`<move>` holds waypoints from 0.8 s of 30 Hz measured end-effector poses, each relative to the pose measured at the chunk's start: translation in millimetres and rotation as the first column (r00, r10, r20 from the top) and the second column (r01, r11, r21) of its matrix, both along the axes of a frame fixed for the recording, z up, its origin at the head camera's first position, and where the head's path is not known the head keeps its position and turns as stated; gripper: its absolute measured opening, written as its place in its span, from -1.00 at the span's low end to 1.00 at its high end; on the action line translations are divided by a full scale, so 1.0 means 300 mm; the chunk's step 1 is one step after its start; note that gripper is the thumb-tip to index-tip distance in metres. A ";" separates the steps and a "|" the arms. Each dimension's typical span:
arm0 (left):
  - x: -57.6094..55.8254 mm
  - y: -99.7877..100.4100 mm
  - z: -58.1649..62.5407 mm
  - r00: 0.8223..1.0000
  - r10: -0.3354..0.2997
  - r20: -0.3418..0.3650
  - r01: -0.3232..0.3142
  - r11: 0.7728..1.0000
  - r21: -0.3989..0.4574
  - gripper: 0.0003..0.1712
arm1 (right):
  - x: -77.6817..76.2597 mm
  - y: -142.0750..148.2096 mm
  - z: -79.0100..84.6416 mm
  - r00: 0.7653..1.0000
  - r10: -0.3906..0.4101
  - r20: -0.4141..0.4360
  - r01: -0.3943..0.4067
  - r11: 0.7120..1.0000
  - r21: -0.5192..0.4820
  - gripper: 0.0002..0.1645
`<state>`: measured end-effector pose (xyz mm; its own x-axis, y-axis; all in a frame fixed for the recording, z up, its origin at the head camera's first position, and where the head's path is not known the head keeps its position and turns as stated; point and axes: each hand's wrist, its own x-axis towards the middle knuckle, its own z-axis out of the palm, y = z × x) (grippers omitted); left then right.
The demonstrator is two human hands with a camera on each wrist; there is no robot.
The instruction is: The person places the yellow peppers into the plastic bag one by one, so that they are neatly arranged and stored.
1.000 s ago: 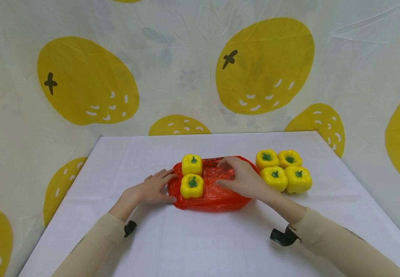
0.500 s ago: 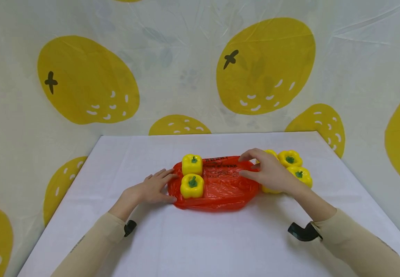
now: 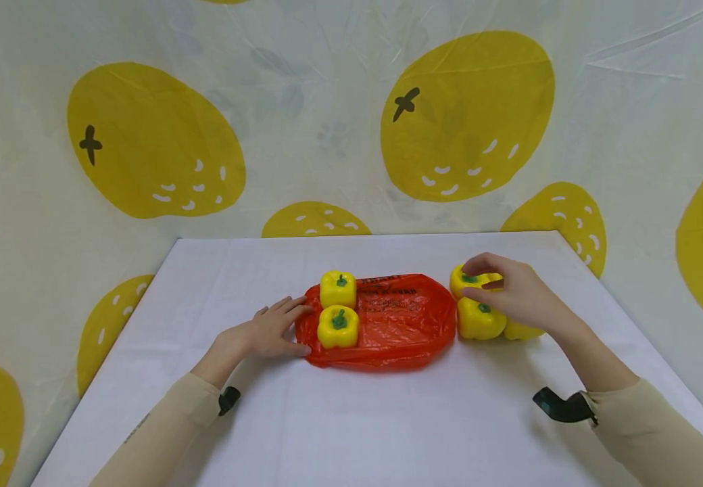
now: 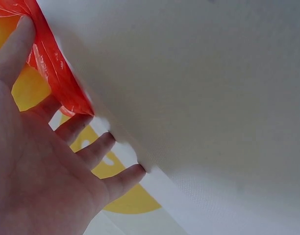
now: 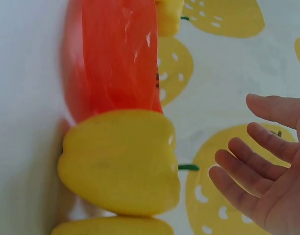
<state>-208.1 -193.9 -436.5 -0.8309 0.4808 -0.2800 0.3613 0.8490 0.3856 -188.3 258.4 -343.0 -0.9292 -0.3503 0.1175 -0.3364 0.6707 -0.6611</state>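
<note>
A red plastic bag (image 3: 400, 325) lies flat in the middle of the table in the head view. Two yellow bell peppers with green stems, a back one (image 3: 337, 289) and a front one (image 3: 337, 327), stand on its left part. My left hand (image 3: 272, 329) touches the bag's left edge with spread, mostly straight fingers. To the right of the bag stands a cluster of yellow bell peppers (image 3: 479, 319), partly covered by my right hand (image 3: 518, 291). That hand hovers over them, fingers loosely bent; in the right wrist view a gap separates it from the nearest pepper (image 5: 118, 161).
The table (image 3: 351, 419) has a white cloth. Behind it hangs a pale curtain (image 3: 315, 101) printed with large yellow fruit. Dark wrist-camera mounts stick out at both cuffs.
My right hand has moved right, from above the bag to above the pepper cluster, with nothing in it. The left hand, the bag and the peppers have stayed in place.
</note>
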 end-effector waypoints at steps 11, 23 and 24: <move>0.006 0.005 0.004 1.000 0.000 -0.007 0.000 1.000 -0.003 0.00 | 0.006 0.133 -0.004 0.996 -0.085 -0.024 0.086 0.996 0.028 -0.46; 0.010 0.006 0.009 1.000 0.011 -0.006 -0.011 1.000 -0.002 -0.01 | 0.016 0.245 -0.054 0.982 -0.188 -0.030 0.189 0.981 0.035 -0.35; 0.009 0.006 0.007 1.000 0.009 -0.008 -0.009 1.000 -0.001 -0.01 | 0.016 0.253 -0.057 0.982 -0.187 -0.024 0.188 0.982 0.034 -0.33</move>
<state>-205.3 -192.2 -434.4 -0.8372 0.4734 -0.2738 0.3571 0.8524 0.3819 -183.5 334.4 -359.9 -0.9763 -0.1747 0.1279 -0.2161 0.7463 -0.6296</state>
